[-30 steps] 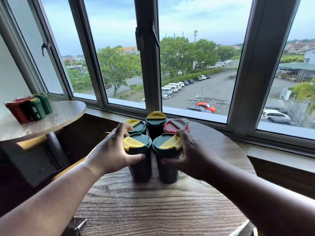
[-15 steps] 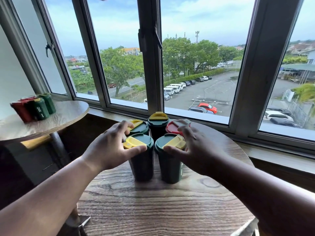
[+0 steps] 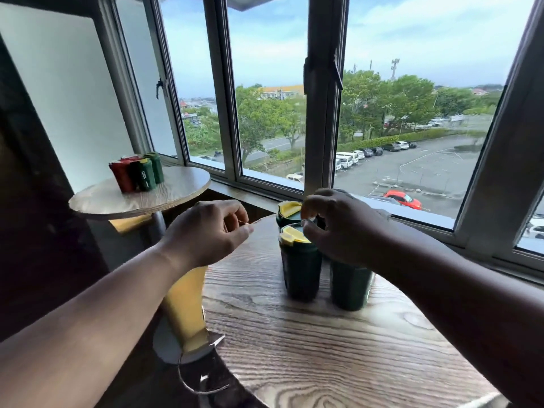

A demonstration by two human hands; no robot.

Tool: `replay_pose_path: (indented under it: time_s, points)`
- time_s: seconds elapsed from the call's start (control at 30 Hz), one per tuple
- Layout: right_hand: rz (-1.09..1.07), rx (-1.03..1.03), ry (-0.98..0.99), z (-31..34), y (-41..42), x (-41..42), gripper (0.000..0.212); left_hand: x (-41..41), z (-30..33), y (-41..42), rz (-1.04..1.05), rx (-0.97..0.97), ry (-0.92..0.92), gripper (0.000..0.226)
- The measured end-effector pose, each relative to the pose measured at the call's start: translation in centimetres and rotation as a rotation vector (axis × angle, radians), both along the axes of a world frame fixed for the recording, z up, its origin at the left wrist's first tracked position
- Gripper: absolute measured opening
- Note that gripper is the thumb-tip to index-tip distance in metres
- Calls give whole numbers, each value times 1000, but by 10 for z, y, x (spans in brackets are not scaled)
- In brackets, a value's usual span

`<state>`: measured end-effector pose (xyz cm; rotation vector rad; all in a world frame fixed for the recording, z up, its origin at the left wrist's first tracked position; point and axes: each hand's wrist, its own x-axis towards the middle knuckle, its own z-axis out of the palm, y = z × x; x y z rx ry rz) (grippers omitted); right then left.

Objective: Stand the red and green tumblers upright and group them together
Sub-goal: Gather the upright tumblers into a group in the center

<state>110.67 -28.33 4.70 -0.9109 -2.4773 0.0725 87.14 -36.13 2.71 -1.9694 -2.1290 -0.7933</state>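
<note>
Several green tumblers with yellow lids stand upright in a tight group on the round wooden table (image 3: 323, 348). The front left tumbler (image 3: 300, 269) shows its yellow lid; the front right tumbler (image 3: 348, 287) has its top hidden by my right hand (image 3: 341, 225). Another green tumbler (image 3: 287, 213) stands behind. My right hand hovers over the group with fingers loosely curled, holding nothing I can see. My left hand (image 3: 206, 231) is off to the left of the group, beyond the table's edge, fingers loosely curled and empty.
A second small round table (image 3: 176, 187) at the left carries a group of red and green tumblers (image 3: 137, 172). Window frames and a sill run behind both tables. A yellow table leg (image 3: 185, 310) and floor lie below my left arm.
Both hands have let go of the front tumblers. My left hand has drawn away to the left, my right hand has lifted above the group. The view has swung left.
</note>
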Motion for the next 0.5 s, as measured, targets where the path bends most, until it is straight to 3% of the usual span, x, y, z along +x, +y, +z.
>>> replay_pose_path:
  time_s: [0.37,0.5]
  points:
    - [198,-96,-159,-11,-85,-145,23,-110,-13,-127,253,-234,31,23]
    - [303,-160,-323,-24,-134,-213,12,-159,-25,-198,359,-378,10,25]
